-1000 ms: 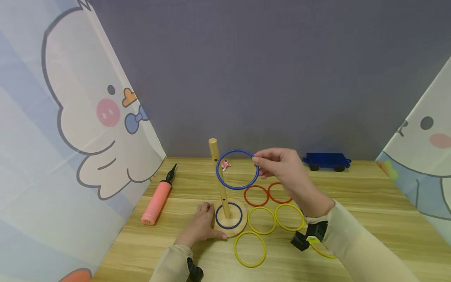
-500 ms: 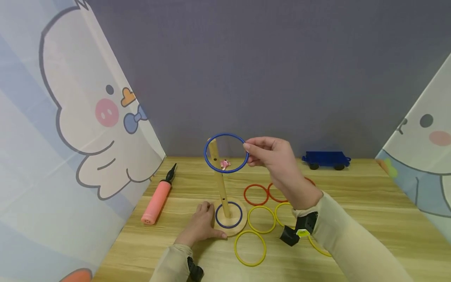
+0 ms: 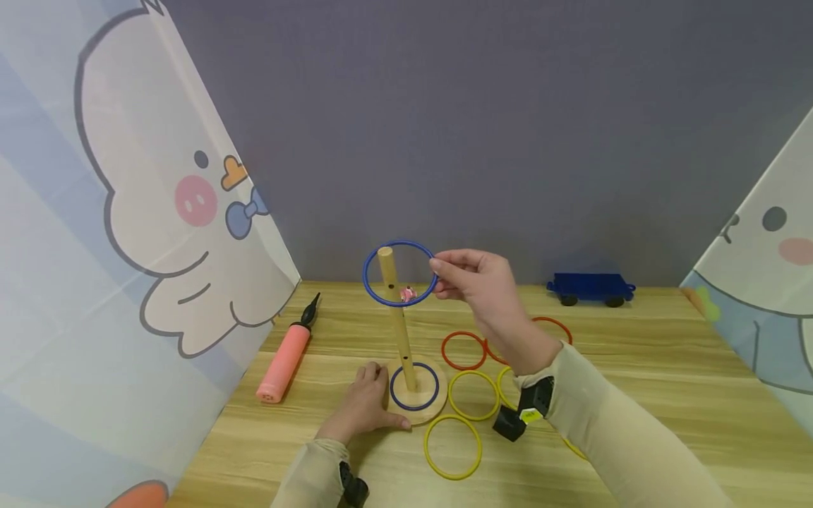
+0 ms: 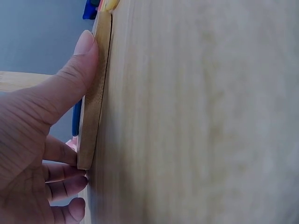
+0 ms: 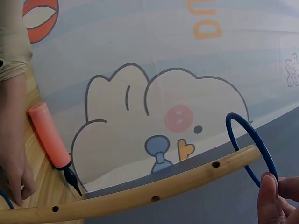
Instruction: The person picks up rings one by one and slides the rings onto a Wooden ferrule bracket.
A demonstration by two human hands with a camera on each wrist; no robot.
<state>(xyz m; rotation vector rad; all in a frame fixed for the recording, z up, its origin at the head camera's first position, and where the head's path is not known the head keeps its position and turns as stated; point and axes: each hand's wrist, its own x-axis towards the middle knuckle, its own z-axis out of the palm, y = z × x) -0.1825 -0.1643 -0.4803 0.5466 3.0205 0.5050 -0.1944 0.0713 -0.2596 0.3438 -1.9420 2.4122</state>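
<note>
The right hand (image 3: 485, 282) is pinching the blue ring (image 3: 400, 273) at its 3 o'clock edge, encircling the peg (image 3: 395, 317) top. The left hand (image 3: 365, 406) is pressing straight fingers against the base (image 3: 427, 415). Best levelling it, then letting go.

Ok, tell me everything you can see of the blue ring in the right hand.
The blue ring is a thin, smooth hoop, plastic by its look and unbroken. The right hand pinches its right edge, holding it in the air, tilted, at the top of the wooden peg. The peg's tip shows inside the hoop. Whether ring and peg touch cannot be told.
</note>
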